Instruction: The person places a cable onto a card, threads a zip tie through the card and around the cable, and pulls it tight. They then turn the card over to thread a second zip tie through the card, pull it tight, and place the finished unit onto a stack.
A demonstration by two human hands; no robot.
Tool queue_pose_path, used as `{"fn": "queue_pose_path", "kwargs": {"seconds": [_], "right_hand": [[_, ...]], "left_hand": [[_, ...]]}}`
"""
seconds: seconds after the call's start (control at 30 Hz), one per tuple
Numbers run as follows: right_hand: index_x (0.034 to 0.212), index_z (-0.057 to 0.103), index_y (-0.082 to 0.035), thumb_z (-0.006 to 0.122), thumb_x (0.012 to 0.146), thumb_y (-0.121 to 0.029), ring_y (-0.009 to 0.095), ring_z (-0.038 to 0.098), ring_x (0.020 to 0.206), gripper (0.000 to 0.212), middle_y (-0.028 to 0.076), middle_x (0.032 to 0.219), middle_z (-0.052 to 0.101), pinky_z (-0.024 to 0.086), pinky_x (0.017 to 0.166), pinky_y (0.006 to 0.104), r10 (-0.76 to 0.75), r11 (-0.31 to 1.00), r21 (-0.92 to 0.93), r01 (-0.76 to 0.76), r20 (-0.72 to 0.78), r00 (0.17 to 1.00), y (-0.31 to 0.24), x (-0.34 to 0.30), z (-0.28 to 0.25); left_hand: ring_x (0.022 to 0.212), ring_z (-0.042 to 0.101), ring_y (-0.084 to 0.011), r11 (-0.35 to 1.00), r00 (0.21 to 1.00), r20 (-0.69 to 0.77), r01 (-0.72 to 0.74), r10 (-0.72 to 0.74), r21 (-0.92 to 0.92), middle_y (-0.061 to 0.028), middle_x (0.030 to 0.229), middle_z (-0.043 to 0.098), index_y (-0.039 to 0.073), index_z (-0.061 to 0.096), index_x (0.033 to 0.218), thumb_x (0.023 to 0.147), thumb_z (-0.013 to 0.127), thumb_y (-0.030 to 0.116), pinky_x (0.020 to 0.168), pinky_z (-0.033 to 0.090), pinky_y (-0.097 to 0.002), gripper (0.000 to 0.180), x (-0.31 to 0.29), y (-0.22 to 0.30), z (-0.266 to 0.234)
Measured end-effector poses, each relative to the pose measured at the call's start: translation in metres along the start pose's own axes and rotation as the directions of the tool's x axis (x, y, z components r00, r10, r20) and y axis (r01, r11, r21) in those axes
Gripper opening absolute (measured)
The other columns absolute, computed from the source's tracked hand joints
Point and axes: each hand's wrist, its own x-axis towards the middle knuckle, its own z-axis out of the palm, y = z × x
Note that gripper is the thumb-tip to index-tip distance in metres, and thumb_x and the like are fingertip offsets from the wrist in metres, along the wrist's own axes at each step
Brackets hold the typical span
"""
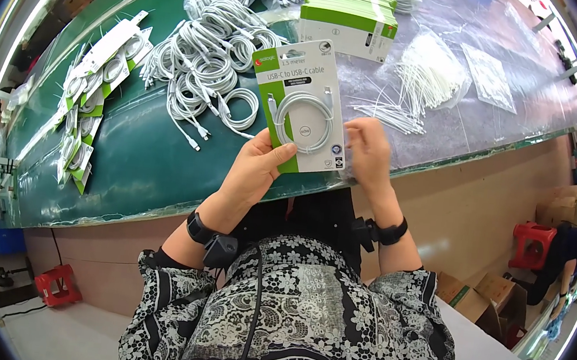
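Observation:
My left hand (260,166) grips a white and green backing card (324,78) by its lower left corner, thumb on the front. A coiled white cable (305,97) lies against the card's face, its two plugs at either side. Beside the card's right edge is my right hand (370,153), fingers curled in and slightly blurred; whatever they pinch is too small or hidden to make out. Behind the card, to the left, a heap of coiled white cables (210,59) lies on the green table top (121,162). A stack of similar cards (347,19) stands farther back.
White cable ties (426,75) spill from a clear bag at the right, next to another flat bag (489,78). Carded cables (88,110) lie in an overlapping row at the left. Red stools (533,246) and cardboard boxes (480,298) stand on the floor; another person is at far right.

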Motion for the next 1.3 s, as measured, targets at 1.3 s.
{"fn": "queue_pose_path", "kwargs": {"seconds": [1.3], "right_hand": [[0.085,0.061,-0.003,0.068,0.072,0.003,0.026,0.060,0.071,0.017,0.009,0.080,0.062,0.048,0.063,0.0335,-0.244,0.962,0.079,0.260,-0.170,0.955,-0.054,0.107,0.031]], "left_hand": [[0.091,0.057,-0.0148,0.487,0.914,0.028,-0.241,0.404,0.840,-0.0087,0.101,0.058,0.002,0.049,0.119,0.085,0.067,0.010,0.080,0.047,-0.0285,0.039,0.022,0.062,-0.013]]}}
